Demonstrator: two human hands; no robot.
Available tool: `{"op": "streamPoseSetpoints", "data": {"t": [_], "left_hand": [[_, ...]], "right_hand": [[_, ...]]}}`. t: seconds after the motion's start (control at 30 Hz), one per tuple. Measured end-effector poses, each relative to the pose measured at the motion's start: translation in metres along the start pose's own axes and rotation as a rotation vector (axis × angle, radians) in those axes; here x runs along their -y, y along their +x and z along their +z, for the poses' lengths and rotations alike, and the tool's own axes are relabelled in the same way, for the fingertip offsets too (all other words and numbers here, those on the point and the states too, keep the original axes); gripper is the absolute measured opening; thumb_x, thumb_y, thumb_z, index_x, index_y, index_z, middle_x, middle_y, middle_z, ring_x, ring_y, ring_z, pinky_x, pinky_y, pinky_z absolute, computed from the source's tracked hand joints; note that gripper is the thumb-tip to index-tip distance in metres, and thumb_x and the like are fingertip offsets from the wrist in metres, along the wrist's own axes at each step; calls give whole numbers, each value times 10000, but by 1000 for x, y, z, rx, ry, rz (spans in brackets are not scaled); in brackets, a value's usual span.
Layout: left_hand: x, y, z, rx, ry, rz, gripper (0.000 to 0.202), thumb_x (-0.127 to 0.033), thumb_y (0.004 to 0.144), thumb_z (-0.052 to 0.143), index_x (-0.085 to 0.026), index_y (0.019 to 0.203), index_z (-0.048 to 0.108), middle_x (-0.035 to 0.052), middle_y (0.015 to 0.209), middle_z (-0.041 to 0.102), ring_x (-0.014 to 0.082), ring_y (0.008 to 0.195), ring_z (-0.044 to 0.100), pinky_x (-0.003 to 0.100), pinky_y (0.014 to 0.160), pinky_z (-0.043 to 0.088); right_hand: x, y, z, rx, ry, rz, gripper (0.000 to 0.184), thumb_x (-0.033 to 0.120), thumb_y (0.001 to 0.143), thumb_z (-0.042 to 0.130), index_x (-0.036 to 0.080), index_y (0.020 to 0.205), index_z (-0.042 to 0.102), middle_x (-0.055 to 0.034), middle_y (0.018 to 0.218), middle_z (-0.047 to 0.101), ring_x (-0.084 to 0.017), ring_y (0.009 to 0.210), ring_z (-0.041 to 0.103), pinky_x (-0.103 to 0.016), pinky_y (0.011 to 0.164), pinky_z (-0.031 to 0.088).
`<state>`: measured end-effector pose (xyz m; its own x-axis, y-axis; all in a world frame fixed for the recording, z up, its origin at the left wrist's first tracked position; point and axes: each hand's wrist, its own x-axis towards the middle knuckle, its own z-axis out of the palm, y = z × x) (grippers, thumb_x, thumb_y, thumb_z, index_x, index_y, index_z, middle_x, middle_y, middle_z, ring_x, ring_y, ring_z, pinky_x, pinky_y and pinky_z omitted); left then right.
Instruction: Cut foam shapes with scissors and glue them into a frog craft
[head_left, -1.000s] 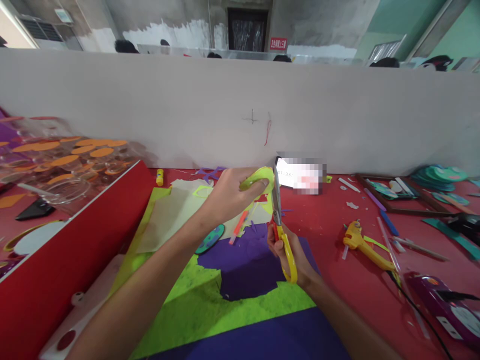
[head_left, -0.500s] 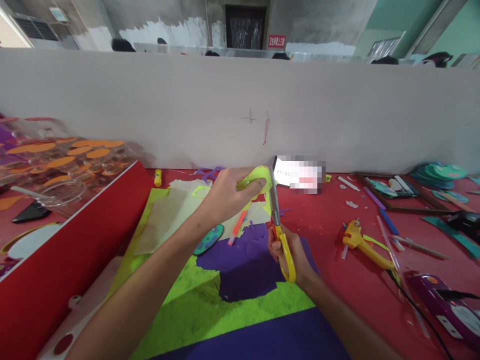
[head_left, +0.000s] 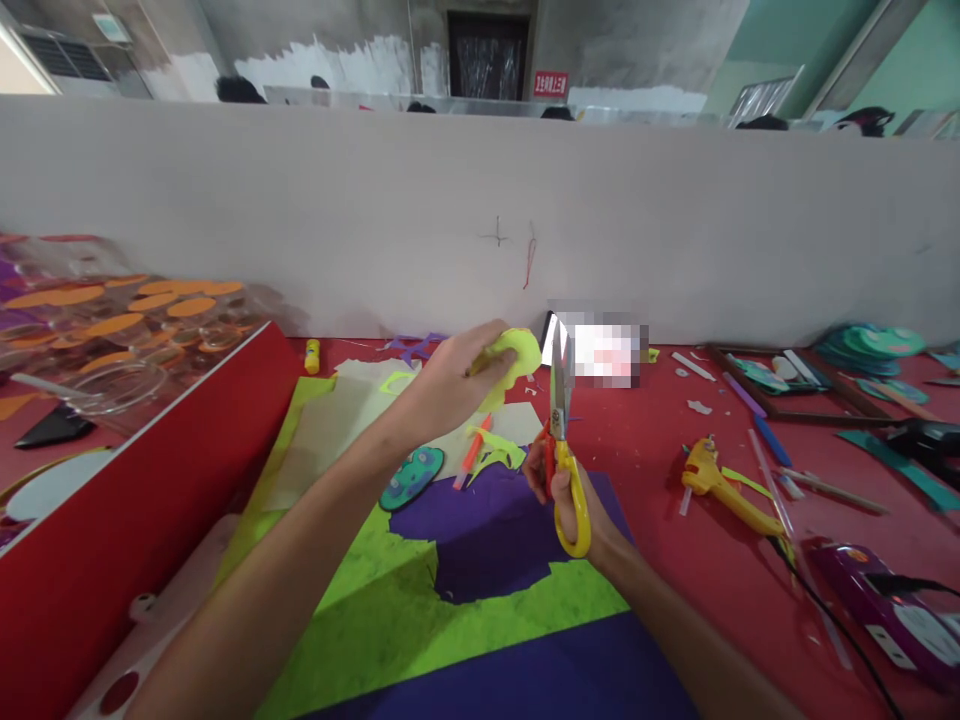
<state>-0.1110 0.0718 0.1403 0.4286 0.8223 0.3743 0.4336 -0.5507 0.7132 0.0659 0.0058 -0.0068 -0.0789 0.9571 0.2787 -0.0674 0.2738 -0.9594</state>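
Note:
Held up over the work area, a rounded yellow-green felt piece [head_left: 519, 356] is pinched in my left hand [head_left: 455, 377], thumb on its face. My right hand [head_left: 564, 492] grips yellow-and-red scissors [head_left: 559, 415], blades pointing up, just right of the felt and apart from it. Below the hands lie a yellow-green felt offcut [head_left: 499, 452], an orange marker-like stick [head_left: 474, 450] and a teal spotted oval [head_left: 412, 478]. They rest on or beside a ragged purple sheet [head_left: 495, 545], which lies over a large lime-green sheet [head_left: 375, 620].
A yellow glue gun [head_left: 724, 490] with a black cord lies at right, near a purple power strip [head_left: 892, 610]. A lit phone [head_left: 592, 350] leans against the white partition [head_left: 360, 220]. A red divider [head_left: 150, 480] stands at left, with clear cups [head_left: 124, 385] beyond it.
A yellow-green offcut has dropped from the felt onto the sheets below. The scissors have moved slightly right, away from the felt. My left hand still holds the rounded piece.

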Motion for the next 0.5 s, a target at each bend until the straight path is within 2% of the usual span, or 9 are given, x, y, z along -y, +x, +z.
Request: {"op": "streamPoseSetpoints", "data": {"t": [0.13,0.23,0.3,0.37,0.43,0.5], "left_hand": [[4,-1,-5,50,61,45,150,-256,970,519,-191,1067,612,16,937,642,119,783,556,239,704,426],[4,-3,-9,75,78,52,198,-321,928,616,-195,1079,640,27,1022,689,139,872,605,249,766,450],[3,-3,-10,169,116,33,204,-358,931,620,-192,1038,671,31,1009,713,146,860,626,256,762,448],[2,-4,-9,312,164,25,199,-346,942,598,-202,1038,696,31,1005,732,149,842,643,264,753,436],[0,-5,-5,449,207,35,198,-304,933,592,-219,1075,702,27,1010,742,155,845,651,271,750,419],[0,-5,2,536,228,47,208,-281,918,595,-230,1092,696,20,986,739,158,830,643,275,735,399]], "right_hand": [[-2,0,-1,-2,35,-30,574,794,856,548,220,858,566,18,665,474,-110,515,376,-276,455,336],[-5,-1,-4,-62,71,-31,445,658,872,652,221,886,569,29,722,471,-96,536,381,-253,469,350],[-5,-1,-5,-101,72,-16,377,561,857,719,222,883,556,33,764,487,-85,550,388,-235,475,353],[-2,-1,-5,-121,63,2,342,491,845,749,222,865,540,39,768,497,-80,552,390,-224,480,359],[2,-1,-5,-129,49,8,320,471,852,741,222,884,542,47,732,501,-85,542,400,-224,480,370],[5,-1,-4,-125,25,22,317,478,863,724,219,950,561,53,693,506,-92,524,418,-231,479,386]]}}
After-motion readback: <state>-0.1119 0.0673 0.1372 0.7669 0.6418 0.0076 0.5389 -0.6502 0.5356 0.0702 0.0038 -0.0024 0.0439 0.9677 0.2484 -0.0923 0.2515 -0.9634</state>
